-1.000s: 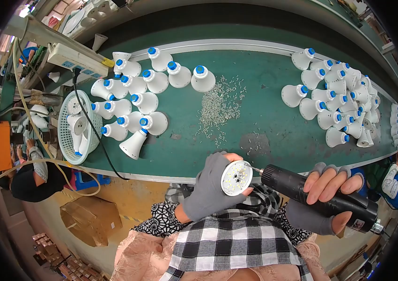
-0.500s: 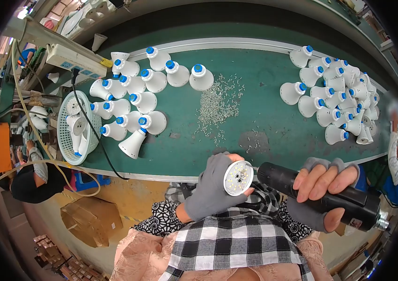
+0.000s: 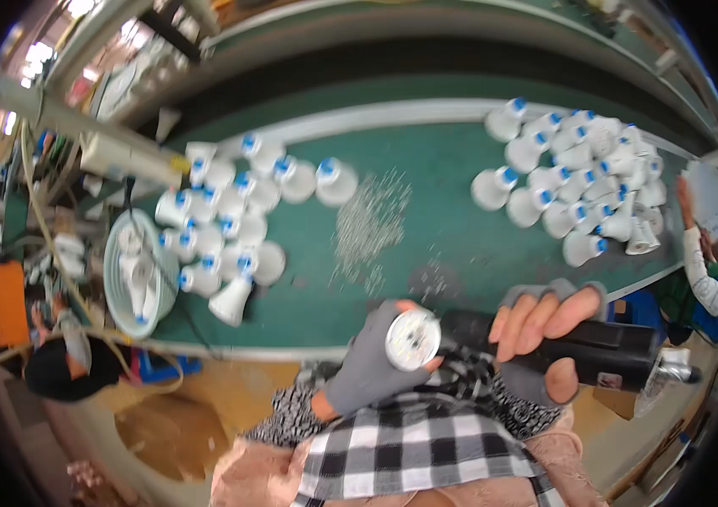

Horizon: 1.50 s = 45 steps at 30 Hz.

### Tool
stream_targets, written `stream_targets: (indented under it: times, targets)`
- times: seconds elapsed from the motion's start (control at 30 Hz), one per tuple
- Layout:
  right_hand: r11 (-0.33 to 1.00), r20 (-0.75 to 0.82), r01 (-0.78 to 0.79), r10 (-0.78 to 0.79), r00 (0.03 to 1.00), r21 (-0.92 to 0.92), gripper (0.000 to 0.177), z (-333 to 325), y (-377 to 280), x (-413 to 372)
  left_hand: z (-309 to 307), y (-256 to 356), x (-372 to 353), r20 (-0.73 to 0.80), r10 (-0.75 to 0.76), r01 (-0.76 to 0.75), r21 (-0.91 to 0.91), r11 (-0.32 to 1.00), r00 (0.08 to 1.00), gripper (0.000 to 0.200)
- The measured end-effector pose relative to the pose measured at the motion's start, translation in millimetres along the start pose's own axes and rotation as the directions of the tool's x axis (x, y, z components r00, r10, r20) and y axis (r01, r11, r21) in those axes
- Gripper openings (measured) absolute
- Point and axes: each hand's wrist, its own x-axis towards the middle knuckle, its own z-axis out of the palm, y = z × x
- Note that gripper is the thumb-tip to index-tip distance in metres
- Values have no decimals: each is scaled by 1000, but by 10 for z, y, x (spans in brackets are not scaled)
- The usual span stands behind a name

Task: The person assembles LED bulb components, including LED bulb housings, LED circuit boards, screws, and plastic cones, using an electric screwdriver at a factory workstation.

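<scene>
Left hand [image 3: 363,370] is gripping the lamp [image 3: 413,340], fingers wrapping its body from the left. Lamp is sitting off the near edge of the table [image 3: 317,304], its open end facing up at me, so its own long axis is running down and away from my eyes.

Right hand [image 3: 536,328] is closing round the driver [image 3: 604,345], thumb on the near side, fingers over the far side. Driver's long axis is running mostly left-right, nose [image 3: 465,328] pointing left at the lamp, tail lying right and a bit nearer.

Key relation: lamp is lying just left of the nose, right beside its far-right rim. Axes are crossing, not lining up; nose is coming in from the side. Bit is blurring out, so I can't tell if it's touching. By my read, everything is hanging on tilting one to match the other.

Left hand is the one on the lamp; right is reaching it only through the driver. Screws [image 3: 369,226] are lying beyond both, far and slightly left.
</scene>
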Motion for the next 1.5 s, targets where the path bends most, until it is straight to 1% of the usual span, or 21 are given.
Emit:
stream_targets:
  times: [0.07, 0.1, 0.17, 0.23, 0.3, 0.4, 0.5, 0.53, 0.6, 0.67, 0.7, 0.73, 0.8, 0.9, 0.97, 1.07, 1.17, 1.27, 1.37, 1.4, 1.5]
  targets:
    - [987, 4, 123, -124, 992, 100, 41, -198, -5, 107, -25, 75, 78, -25, -14, 12, -90, 996, 1000, 62]
    - [967, -58, 231, -226, 972, 103, 34, -261, -10, 182, -69, 114, 123, -60, -36, 29, -123, 992, 998, 60]
    - [924, -282, 361, -315, 906, 128, 24, -354, -37, 259, -207, 175, 315, -48, -145, 114, -393, 913, 988, 58]
    - [932, -420, 341, -261, 869, 125, 20, -531, -22, 251, -318, 245, 604, 115, -195, 226, -478, 849, 974, 57]
    - [947, -504, 294, -194, 842, 128, 17, -700, 35, 197, -250, 444, 904, 123, -158, 198, -491, 848, 980, 57]
    - [971, -564, 195, -86, 822, 136, 14, -894, 196, 24, 10, 845, 1432, 193, 48, 14, -310, 951, 980, 61]
    - [982, -601, 103, 13, 799, 158, 13, -973, 359, -95, 476, 1215, 2028, 308, 162, -198, 89, 976, 938, 76]
    - [982, -608, 78, 42, 793, 170, 13, -981, 406, -109, 660, 1309, 2217, 321, 152, -227, 212, 951, 935, 80]
    - [981, -627, 15, 112, 771, 193, 15, -1039, 491, -148, 1001, 1344, 2592, 317, 276, -361, 253, 898, 907, 85]
    - [986, -660, 0, 113, 743, 169, 15, -1049, 512, -161, 1299, 1228, 2941, 355, 286, -375, 215, 902, 890, 89]
    - [985, -666, -22, 131, 734, 170, 16, -1066, 544, -167, 1486, 1039, 3098, 288, 430, -504, 268, 821, 855, 91]
    - [980, -672, -34, 158, 724, 194, 16, -1129, 569, -185, 1475, 1196, 3063, 354, 280, -418, 416, 807, 893, 92]
    - [979, -682, -44, 169, 711, 197, 18, -1195, 567, -191, 1511, 1037, 3073, 281, 522, -589, 470, 657, 806, 81]
    - [982, -677, -36, 152, 720, 183, 20, -1333, 583, -217, 681, 1368, 2752, 447, 437, -623, 504, 598, 781, 69]
    - [988, -664, -50, 134, 736, 144, 21, -1294, 550, -197, 86, 1162, 2813, 481, 429, -644, 601, 473, 764, 61]
    - [988, -633, -68, 141, 761, 137, 21, -1318, 570, -176, -769, 948, 2624, 556, 88, -563, 815, 139, 827, 61]
    - [981, -602, -74, 167, 781, 177, 21, -1266, 597, -142, -1062, 678, 2362, 377, -294, -442, 874, -200, 878, 46]
    - [974, -554, -77, 185, 812, 213, 20, -1203, 638, -124, -1112, 305, 2263, 239, -484, -365, 913, -183, 842, 31]
    - [970, -552, -84, 199, 809, 227, 17, -1051, 601, -137, -1276, 78, 2180, 315, -333, -367, 924, -105, 889, 24]
    - [974, -545, -89, 191, 817, 208, 17, -1024, 598, -150, -1285, 156, 2148, 259, -397, -320, 943, -96, 881, 29]
    - [969, -512, -126, 219, 831, 210, 18, -872, 519, -157, -1465, 337, 1763, 278, -44, -276, 960, 42, 960, 39]
